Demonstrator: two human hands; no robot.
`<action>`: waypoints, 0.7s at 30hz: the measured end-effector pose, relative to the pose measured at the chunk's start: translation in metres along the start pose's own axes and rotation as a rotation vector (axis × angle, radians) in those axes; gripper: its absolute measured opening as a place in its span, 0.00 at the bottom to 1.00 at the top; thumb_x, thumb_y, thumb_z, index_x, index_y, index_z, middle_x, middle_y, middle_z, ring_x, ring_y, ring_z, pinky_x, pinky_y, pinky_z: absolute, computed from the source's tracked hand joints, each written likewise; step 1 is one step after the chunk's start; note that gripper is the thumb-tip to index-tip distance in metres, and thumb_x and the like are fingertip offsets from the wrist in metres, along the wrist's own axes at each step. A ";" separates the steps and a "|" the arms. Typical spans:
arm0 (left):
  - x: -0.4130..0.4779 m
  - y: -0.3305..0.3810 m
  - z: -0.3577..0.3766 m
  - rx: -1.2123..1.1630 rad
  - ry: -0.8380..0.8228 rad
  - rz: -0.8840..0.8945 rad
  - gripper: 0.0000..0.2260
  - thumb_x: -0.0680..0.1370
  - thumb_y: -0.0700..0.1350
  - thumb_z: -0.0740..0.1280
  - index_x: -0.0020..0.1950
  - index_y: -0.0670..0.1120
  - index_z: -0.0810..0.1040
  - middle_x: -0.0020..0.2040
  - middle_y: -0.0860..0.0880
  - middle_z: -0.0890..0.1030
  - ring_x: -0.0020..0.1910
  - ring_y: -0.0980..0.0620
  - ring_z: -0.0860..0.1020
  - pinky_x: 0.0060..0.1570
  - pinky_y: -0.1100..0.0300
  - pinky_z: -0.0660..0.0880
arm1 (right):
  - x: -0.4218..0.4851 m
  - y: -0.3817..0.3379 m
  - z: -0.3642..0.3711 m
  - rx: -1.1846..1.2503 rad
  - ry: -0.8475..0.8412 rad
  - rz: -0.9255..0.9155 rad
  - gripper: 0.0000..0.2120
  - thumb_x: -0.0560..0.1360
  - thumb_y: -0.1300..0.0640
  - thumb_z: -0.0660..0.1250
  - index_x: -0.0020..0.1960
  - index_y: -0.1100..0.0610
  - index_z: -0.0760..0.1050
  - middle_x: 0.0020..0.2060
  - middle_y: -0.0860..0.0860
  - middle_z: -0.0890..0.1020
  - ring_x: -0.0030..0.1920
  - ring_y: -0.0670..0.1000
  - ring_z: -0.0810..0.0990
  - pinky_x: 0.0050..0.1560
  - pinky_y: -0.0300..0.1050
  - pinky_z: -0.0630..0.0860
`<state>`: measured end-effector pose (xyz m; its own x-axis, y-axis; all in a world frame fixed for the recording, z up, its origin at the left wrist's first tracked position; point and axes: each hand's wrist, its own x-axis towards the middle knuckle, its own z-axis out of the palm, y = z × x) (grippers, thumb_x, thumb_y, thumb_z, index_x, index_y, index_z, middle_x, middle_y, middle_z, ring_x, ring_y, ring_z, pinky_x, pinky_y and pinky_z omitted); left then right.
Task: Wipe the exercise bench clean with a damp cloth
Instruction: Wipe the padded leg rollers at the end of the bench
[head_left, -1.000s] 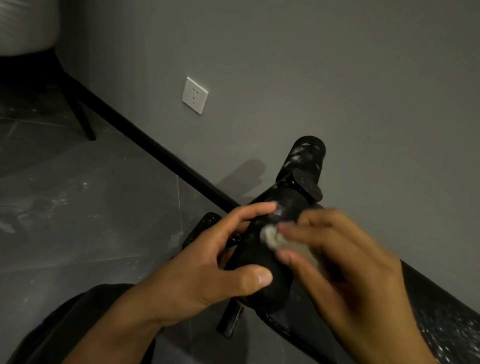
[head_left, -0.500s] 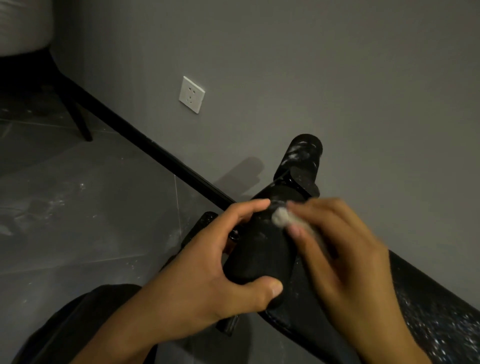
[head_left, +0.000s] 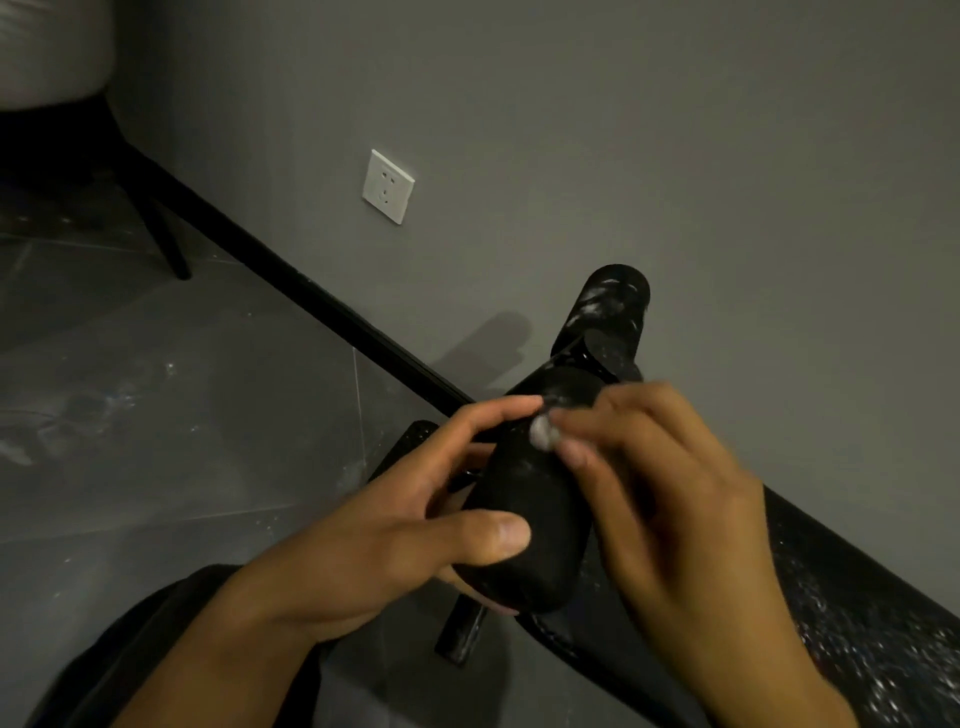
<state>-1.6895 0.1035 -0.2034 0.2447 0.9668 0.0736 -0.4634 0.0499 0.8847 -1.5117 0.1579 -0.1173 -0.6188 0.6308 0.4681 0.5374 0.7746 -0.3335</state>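
Observation:
A black foam roller pad (head_left: 524, 499) of the exercise bench sits at centre. My left hand (head_left: 374, 540) grips it, thumb across its near side and fingers curled round its far side. My right hand (head_left: 670, 509) pinches a small grey cloth (head_left: 542, 433) and presses it on the top of the pad, beside my left fingertips. A second roller pad (head_left: 610, 312) streaked with white dust stands behind. The black bench seat (head_left: 857, 613), speckled with dust, runs off to the lower right. Most of the cloth is hidden under my right fingers.
A grey wall (head_left: 571, 130) with a white socket (head_left: 388, 186) stands close behind the bench. A black skirting strip (head_left: 291, 280) runs along its foot. Dusty grey floor tiles (head_left: 156, 415) lie to the left, with a black chair leg (head_left: 166, 244) at upper left.
My right hand has slid the cloth up the roller pad toward my left fingertips. My left hand keeps its grip on the pad.

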 end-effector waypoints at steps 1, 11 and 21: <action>0.000 -0.001 0.000 -0.029 -0.008 -0.003 0.31 0.70 0.48 0.75 0.70 0.66 0.73 0.70 0.48 0.76 0.69 0.44 0.77 0.61 0.40 0.79 | -0.008 -0.005 -0.001 0.026 -0.011 -0.026 0.07 0.80 0.57 0.68 0.56 0.54 0.83 0.51 0.47 0.77 0.52 0.43 0.79 0.50 0.33 0.74; 0.001 -0.001 0.003 -0.048 0.031 -0.007 0.33 0.67 0.46 0.77 0.70 0.65 0.74 0.69 0.45 0.77 0.66 0.41 0.79 0.54 0.38 0.81 | 0.026 0.012 0.003 -0.115 0.012 0.050 0.09 0.80 0.54 0.66 0.56 0.55 0.83 0.51 0.47 0.76 0.48 0.41 0.76 0.48 0.31 0.73; -0.003 0.004 0.012 0.211 0.087 0.046 0.37 0.66 0.52 0.79 0.71 0.70 0.69 0.68 0.59 0.75 0.64 0.53 0.80 0.59 0.53 0.81 | -0.003 0.012 -0.007 -0.027 0.047 0.054 0.07 0.80 0.53 0.67 0.56 0.50 0.81 0.50 0.45 0.77 0.52 0.42 0.78 0.49 0.32 0.74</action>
<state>-1.6819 0.0976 -0.1947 0.1487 0.9853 0.0845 -0.2816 -0.0397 0.9587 -1.4995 0.1647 -0.1167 -0.5611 0.6686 0.4880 0.5854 0.7373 -0.3372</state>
